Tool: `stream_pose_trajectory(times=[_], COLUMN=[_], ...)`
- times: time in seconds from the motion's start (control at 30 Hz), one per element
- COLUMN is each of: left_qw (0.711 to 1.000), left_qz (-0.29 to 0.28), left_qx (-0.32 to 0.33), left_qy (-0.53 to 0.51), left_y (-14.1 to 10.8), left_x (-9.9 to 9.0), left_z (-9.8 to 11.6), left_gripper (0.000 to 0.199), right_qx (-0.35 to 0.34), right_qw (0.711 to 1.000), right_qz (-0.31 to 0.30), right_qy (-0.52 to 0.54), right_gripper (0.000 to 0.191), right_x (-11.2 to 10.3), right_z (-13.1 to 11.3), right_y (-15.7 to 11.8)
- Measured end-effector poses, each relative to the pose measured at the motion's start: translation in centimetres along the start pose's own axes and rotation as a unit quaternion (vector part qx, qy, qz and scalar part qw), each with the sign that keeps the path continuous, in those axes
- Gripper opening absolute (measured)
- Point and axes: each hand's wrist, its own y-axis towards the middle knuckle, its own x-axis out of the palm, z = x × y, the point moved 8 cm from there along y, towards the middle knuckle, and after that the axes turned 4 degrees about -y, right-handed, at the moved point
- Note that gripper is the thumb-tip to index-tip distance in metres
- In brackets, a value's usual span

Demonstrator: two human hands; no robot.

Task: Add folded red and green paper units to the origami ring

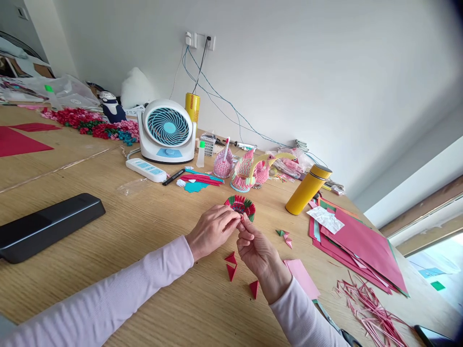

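Fingertips of my left hand (216,226) and my right hand (257,248) meet in a pinch over a small red folded paper piece (242,218), mostly hidden by the fingers. Just behind them on the table sits a round ring of folded paper (243,202) in red and green, partly covered by my hands. Several red paper triangles (231,271) lie in front of my hands. Right of my right hand are a few small green and pink folded pieces (285,237) and a stack of pink paper (302,278).
A white fan (168,130), power strip (146,170) and black marker (173,177) stand or lie at back left. Folded-paper swans (243,169) and a yellow bottle (308,189) are behind. Red paper sheets (365,246), paper strips (372,308) and scissors (334,325) lie right; a black case (50,224) left.
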Motion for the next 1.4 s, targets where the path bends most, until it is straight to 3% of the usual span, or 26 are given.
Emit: stream_pose_trajectory(times=[0.23, 0.43, 0.63, 0.73, 1.0, 1.4], left_qw=[0.999, 0.996, 0.988, 0.982, 0.976, 0.982], left_qz=[-0.007, -0.047, -0.13, -0.175, -0.163, -0.141], left_qx=[-0.037, -0.058, -0.078, -0.054, -0.007, -0.016], left_qy=[-0.016, 0.047, 0.01, -0.048, -0.142, -0.126], left_y=[-0.4, 0.0, 0.7, 0.7, 0.5, 0.3], left_x=[0.5, 3.0, 5.6, 5.6, 3.8, 4.1], left_z=[-0.8, -2.0, -4.1, -4.8, -4.4, -4.5], left_gripper=[0.014, 0.032, 0.013, 0.011, 0.017, 0.012], right_qx=[-0.036, -0.169, -0.238, -0.256, -0.268, -0.274], right_qw=[0.999, 0.98, 0.935, 0.906, 0.849, 0.835], right_qz=[-0.007, -0.012, 0.04, 0.039, -0.004, 0.007], right_qy=[-0.025, -0.108, -0.26, -0.335, -0.455, -0.477], right_gripper=[0.012, 0.015, 0.031, 0.033, 0.041, 0.043], right_x=[-0.3, -1.0, -1.8, -1.3, -0.3, -0.3], right_z=[-0.7, -6.4, -9.5, -9.7, -8.0, -7.4], right_y=[0.3, 0.5, -0.1, -0.4, -0.2, 0.0])
